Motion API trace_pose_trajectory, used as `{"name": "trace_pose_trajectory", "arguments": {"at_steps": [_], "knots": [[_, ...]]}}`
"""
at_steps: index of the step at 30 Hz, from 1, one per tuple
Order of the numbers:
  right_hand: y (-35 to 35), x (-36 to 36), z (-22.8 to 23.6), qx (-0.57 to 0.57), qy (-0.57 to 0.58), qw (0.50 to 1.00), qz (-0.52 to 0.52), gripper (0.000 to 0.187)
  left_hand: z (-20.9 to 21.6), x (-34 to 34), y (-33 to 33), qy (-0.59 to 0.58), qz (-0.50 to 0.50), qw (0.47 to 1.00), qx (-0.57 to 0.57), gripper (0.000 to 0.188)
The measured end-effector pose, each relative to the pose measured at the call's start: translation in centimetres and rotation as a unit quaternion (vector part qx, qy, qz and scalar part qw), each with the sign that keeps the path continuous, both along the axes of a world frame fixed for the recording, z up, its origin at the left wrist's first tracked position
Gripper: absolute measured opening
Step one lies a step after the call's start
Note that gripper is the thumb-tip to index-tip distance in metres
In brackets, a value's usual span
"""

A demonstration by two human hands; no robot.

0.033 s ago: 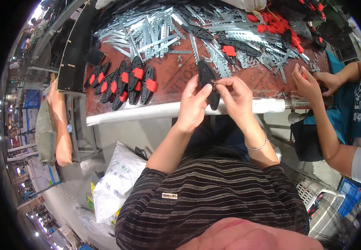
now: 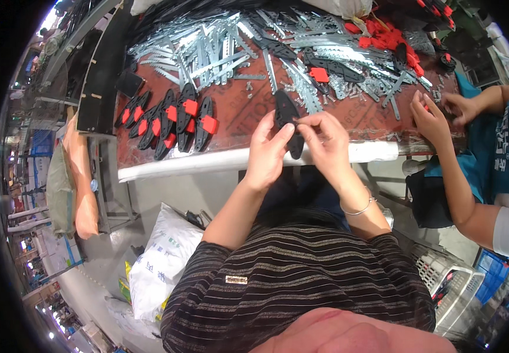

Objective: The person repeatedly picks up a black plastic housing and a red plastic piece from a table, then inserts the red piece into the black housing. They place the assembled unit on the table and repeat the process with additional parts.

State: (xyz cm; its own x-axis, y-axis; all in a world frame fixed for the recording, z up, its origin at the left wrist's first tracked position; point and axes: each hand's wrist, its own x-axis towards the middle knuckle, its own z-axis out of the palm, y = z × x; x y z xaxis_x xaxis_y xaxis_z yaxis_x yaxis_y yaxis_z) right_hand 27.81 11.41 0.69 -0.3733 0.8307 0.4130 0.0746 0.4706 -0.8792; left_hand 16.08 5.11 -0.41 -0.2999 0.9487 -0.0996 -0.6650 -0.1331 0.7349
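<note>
My left hand [image 2: 268, 150] grips a long black plastic handle piece [image 2: 287, 115], held nearly upright above the table's front edge. Its thumb lies along the piece's side. Against the other side, the fingers of my right hand [image 2: 326, 141] are pinched together; whatever small thing they hold is too tiny to make out. To the left on the table lie several black handles with red tabs [image 2: 208, 124], side by side. Farther back spreads a heap of toothed metal blades [image 2: 213, 56]. Small coil springs [image 2: 357, 91] are scattered near more black handle pieces [image 2: 340, 67].
The reddish table [image 2: 231, 112] has a white padded front edge [image 2: 207, 163]. Red plastic parts [image 2: 387, 35] are piled at the back right. A co-worker's hands [image 2: 431, 120] work at the table's right end. A white sack [image 2: 163, 265] and a white crate [image 2: 448, 294] stand below.
The whole view has shifted slightly, with the table and its parts a little farther left. My hands keep the same hold on the black handle piece.
</note>
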Motion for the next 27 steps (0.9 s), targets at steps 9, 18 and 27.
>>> {"name": "trace_pose_trajectory", "arguments": {"at_steps": [9, 18, 27], "knots": [[1.0, -0.4, 0.0, -0.144, 0.013, 0.988, 0.061, 0.012, -1.2, -1.8, 1.3, 0.016, -0.016, 1.000, -0.003, 0.021], [8.3, 1.1, 0.8, 0.108, -0.270, 0.943, -0.163, 0.021, -1.1, -3.5, 2.3, 0.035, 0.032, 0.998, -0.050, 0.027], [11.6, -0.6, -0.5, 0.092, -0.252, 0.950, -0.159, 0.025, -1.2, -3.6, 2.6, 0.032, 0.035, 0.998, -0.042, 0.028]]}}
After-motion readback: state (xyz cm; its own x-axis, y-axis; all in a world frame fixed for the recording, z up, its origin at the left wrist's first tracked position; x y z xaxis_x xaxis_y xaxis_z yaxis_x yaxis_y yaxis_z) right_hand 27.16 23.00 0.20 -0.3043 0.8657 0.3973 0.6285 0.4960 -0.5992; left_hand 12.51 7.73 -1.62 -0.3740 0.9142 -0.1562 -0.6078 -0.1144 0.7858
